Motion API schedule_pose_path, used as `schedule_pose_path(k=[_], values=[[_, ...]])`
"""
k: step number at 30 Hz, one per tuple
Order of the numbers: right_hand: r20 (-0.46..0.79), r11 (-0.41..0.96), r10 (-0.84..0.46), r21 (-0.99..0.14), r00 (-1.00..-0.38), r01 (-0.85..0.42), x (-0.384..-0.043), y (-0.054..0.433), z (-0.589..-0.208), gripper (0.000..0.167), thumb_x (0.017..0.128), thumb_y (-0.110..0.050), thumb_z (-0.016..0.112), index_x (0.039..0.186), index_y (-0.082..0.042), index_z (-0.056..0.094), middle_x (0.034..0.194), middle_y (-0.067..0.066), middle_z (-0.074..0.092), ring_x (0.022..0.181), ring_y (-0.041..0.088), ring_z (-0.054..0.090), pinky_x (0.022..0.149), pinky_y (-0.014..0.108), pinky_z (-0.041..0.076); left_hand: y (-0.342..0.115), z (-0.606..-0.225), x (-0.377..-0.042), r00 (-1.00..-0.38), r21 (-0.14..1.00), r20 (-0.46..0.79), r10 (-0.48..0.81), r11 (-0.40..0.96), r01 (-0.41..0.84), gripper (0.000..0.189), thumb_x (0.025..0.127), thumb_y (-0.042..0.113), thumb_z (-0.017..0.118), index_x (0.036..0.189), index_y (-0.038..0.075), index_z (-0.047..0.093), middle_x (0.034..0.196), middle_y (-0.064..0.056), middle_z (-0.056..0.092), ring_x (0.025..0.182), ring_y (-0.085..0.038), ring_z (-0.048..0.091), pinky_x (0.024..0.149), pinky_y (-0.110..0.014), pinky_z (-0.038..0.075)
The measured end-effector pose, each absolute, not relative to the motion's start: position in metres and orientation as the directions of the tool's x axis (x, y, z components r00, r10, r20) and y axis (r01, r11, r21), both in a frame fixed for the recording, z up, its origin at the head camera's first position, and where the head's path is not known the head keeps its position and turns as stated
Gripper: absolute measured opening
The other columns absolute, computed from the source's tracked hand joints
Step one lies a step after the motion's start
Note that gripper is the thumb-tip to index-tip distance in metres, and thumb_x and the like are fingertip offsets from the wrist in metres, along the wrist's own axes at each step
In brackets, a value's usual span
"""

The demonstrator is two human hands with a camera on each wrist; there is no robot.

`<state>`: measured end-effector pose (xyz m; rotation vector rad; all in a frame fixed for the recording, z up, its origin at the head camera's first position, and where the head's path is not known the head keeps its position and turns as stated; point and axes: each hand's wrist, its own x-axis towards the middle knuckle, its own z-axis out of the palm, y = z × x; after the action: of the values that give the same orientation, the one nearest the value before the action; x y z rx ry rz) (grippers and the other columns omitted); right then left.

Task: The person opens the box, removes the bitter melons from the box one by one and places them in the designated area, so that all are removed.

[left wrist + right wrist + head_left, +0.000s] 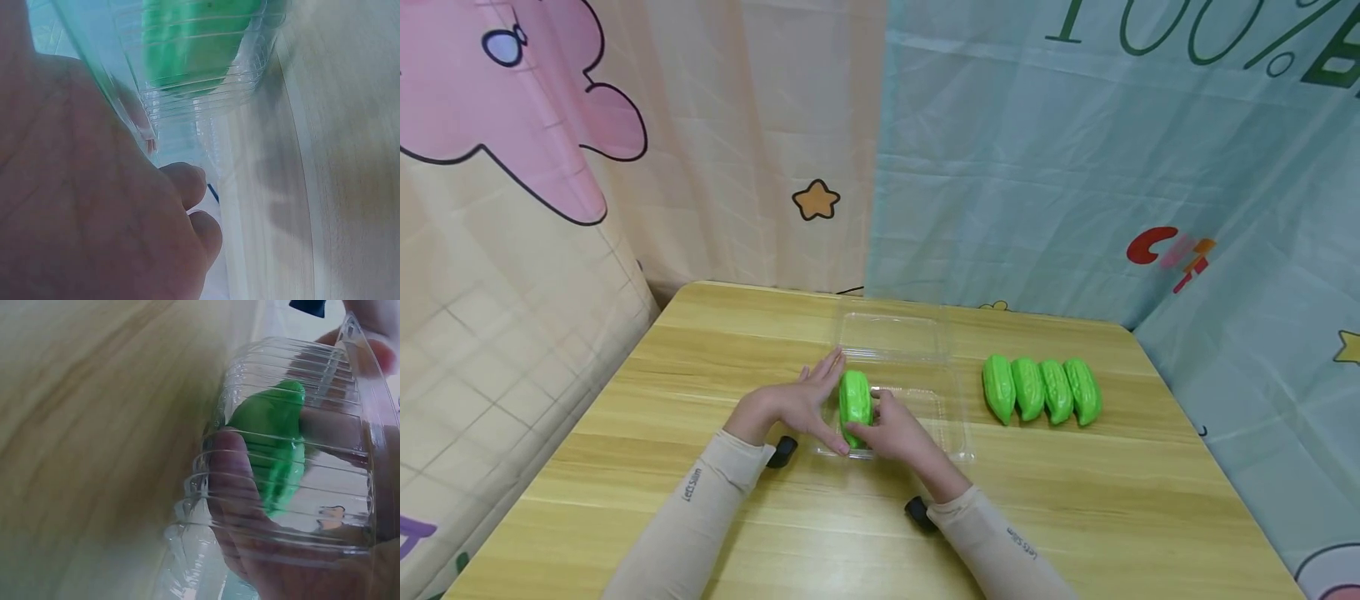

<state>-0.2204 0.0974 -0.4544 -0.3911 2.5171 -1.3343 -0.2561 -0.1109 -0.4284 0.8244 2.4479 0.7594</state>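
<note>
A clear plastic clamshell box point(951, 417) lies on the table with its lid point(891, 335) folded back. In its left part sits a glossy green ridged bitter melon point(854, 398), lying lengthwise. My right hand point(897, 429) reaches inside the box and holds the melon between thumb and fingers at its right side and near end. Along the box's left edge, my left hand point(801, 408) is spread, its thumb at the front rim and its fingers stretched toward the hinge. In the right wrist view, the box wall stands between camera and melon point(269, 444).
Several similar green bitter melons point(1028, 389) lie side by side on the wooden table point(820, 533), right of the box. Printed curtains point(760, 150) hang behind the table and along both sides. A dark wrist device point(782, 452) sits beneath the left wrist.
</note>
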Motion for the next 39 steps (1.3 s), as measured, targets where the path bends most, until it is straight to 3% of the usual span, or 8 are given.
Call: schedule_pose_path(k=[7,17,28,33,39], values=[[-0.128,0.537,-0.338,-0.840,-0.932,-0.080,-0.219,0.103,-0.452,0.070,0.093,-0.020,0.072,0.146,0.009,0.037,0.121,0.025,0.061,0.102,0.031,0.063,0.083,0.041,0.057,-0.111,-0.430,-0.255,-0.721,0.625,-0.245,0.648,0.674,0.393,0.147,0.069,0.056,0.089,0.158,0.007,-0.017,0.162,-0.008,-0.031,0.147,-0.039,-0.021,0.117,-0.058,-0.009],[-0.120,0.574,-0.310,-0.814,-0.943,-0.085,-0.224,0.116,-0.438,0.070,0.092,-0.025,0.073,0.147,0.005,0.041,0.124,0.021,0.062,0.110,0.034,0.061,0.087,0.046,0.055,-0.113,-0.427,-0.257,-0.730,0.578,-0.231,0.643,0.694,0.429,0.149,0.067,0.062,0.086,0.157,0.006,-0.018,0.163,-0.014,-0.026,0.149,-0.035,-0.021,0.119,-0.054,-0.008],[-0.098,0.461,-0.249,-0.887,-0.964,-0.028,-0.226,0.138,-0.412,0.074,0.093,-0.020,0.073,0.152,0.001,0.033,0.122,0.021,0.058,0.104,0.031,0.063,0.084,0.044,0.058,-0.114,-0.428,-0.257,-0.727,0.579,-0.221,0.650,0.688,0.439,0.148,0.067,0.061,0.087,0.158,0.001,-0.013,0.163,-0.014,-0.026,0.149,-0.036,-0.021,0.118,-0.054,-0.009],[-0.067,0.424,-0.216,-0.905,-0.974,-0.032,-0.225,0.150,-0.397,0.073,0.093,-0.019,0.073,0.152,-0.001,0.033,0.128,0.023,0.056,0.107,0.034,0.064,0.086,0.048,0.057,-0.113,-0.427,-0.257,-0.723,0.586,-0.223,0.654,0.683,0.437,0.147,0.068,0.058,0.088,0.157,0.001,-0.014,0.163,-0.013,-0.027,0.149,-0.035,-0.022,0.118,-0.054,-0.011],[-0.050,0.424,-0.183,-0.905,-0.982,-0.033,-0.222,0.162,-0.383,0.073,0.094,-0.021,0.072,0.153,-0.006,0.031,0.136,0.022,0.052,0.117,0.036,0.061,0.087,0.045,0.056,-0.114,-0.428,-0.258,-0.719,0.592,-0.221,0.659,0.677,0.438,0.148,0.068,0.059,0.088,0.156,0.003,-0.018,0.162,-0.014,-0.028,0.148,-0.035,-0.023,0.118,-0.054,-0.011]])
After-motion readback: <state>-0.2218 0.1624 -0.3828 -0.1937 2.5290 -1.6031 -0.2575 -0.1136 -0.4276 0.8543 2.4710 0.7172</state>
